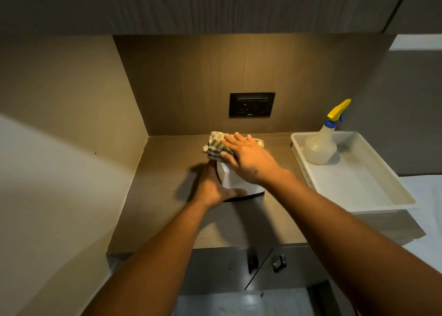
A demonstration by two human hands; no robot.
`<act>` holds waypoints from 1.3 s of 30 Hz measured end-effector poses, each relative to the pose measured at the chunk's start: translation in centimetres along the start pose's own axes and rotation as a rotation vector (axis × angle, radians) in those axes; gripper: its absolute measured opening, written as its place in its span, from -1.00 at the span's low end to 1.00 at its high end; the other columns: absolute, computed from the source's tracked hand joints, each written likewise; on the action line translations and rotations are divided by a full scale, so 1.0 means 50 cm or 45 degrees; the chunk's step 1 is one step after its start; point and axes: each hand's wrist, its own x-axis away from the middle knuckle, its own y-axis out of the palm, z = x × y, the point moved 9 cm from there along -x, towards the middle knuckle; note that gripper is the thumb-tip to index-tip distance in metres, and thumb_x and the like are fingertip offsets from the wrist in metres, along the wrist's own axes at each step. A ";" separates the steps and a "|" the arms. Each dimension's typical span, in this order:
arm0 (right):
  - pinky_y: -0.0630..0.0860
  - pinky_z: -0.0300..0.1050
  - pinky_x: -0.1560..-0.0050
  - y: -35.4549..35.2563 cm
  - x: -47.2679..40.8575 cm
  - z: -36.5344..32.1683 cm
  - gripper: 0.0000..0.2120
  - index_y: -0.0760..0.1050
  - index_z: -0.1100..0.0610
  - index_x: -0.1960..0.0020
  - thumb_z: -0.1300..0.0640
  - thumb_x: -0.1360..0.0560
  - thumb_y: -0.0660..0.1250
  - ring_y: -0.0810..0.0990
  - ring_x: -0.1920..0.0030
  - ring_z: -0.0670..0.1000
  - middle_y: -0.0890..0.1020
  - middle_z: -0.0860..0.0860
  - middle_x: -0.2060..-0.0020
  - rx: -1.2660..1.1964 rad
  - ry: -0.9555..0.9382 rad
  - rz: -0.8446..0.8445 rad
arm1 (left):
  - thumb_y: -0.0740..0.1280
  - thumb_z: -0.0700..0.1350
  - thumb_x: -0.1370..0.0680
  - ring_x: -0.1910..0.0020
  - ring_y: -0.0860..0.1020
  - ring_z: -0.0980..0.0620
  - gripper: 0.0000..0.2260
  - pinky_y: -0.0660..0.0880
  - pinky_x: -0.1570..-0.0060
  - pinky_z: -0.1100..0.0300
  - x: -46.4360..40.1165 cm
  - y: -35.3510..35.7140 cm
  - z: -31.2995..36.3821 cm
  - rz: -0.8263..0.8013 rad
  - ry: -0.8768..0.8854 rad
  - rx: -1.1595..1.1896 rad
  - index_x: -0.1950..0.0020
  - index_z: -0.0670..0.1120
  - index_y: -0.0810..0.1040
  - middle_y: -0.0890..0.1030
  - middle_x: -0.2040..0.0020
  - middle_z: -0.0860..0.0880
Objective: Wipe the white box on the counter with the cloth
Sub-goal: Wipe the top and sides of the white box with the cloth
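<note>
**Hands at work on a white box in the worktop's back corner**

Both hands meet at the white box (233, 180), which stands on the wooden worktop (167, 220) near its rear edge, toward the left wall. The right hand (246, 156) lies flat and spread, pressing a checked cloth (214, 146) onto the box's top; the cloth bunches out past the fingers toward the back wall. The left hand (211, 186) is wrapped against the box's left side, its thumb along the near base, bracing it rather than gripping anything else. A white tray (373, 201) sits well apart at the worktop's right edge, with a spray bottle (321, 146) standing in its far corner, and a dark wall socket (251, 104) is set in the panel behind. The wipe looks under way on the top face. If the bracing hand slackens, a firm stroke could push the light-looking box toward the wall or tip it; loose cloth folds may also leave parts of the top untouched.
</note>
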 end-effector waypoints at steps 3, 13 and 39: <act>-0.01 0.12 -0.46 -0.007 -0.004 0.082 -0.46 0.19 0.05 -0.51 -0.18 -0.61 0.02 0.13 -0.50 0.11 0.27 0.04 -0.50 -0.169 0.209 0.037 | 0.75 0.25 -0.02 -0.27 0.53 0.03 0.07 0.57 -0.23 -0.05 0.004 -0.002 -0.024 0.013 -0.071 0.083 -0.43 0.09 0.35 0.53 -0.33 0.06; -0.09 0.09 -0.48 -0.007 0.063 0.029 -0.45 0.20 0.07 -0.50 -0.19 -0.61 0.01 0.09 -0.52 0.08 0.25 0.03 -0.50 -0.072 0.053 0.088 | 0.75 0.22 -0.04 -0.21 0.55 0.06 0.04 0.57 -0.16 0.17 0.003 0.000 -0.010 -0.011 -0.084 0.045 -0.42 0.09 0.37 0.56 -0.28 0.07; 0.03 0.14 -0.47 0.000 0.034 0.110 -0.45 0.19 0.02 -0.51 -0.20 -0.60 0.00 0.07 -0.52 0.09 0.27 0.03 -0.50 -0.306 0.390 0.110 | 0.78 0.16 -0.06 -0.35 0.47 -0.02 0.12 0.55 -0.29 -0.12 0.001 0.002 -0.024 0.002 -0.074 0.107 -0.50 0.03 0.30 0.48 -0.40 0.00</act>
